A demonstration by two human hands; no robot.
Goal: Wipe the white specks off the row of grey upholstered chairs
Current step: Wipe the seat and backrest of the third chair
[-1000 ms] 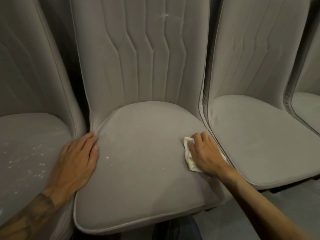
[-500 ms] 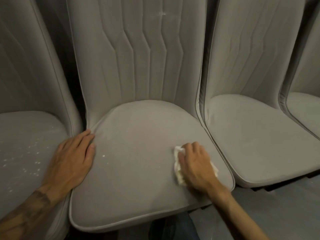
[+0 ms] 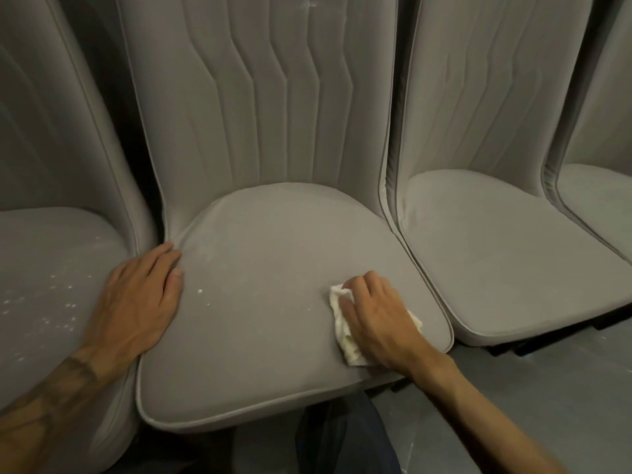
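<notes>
While pinning the white cloth [image 3: 342, 323] to the front right of the middle chair [image 3: 266, 336] under curled fingers [image 3: 367, 280] of the right hand [image 3: 376, 319], left hand [image 3: 136, 302] flat with fingers together at its left edge, seemed nearly done there, with few specks [image 3: 199, 291] remaining but the left chair [image 3: 41, 254] thickly dotted.

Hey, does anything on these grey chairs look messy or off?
Yes. White specks scatter across the left seat, and a few lie on the middle seat by the left hand, away from the white cloth the right hand holds. A white mark sits high on its backrest.
</notes>
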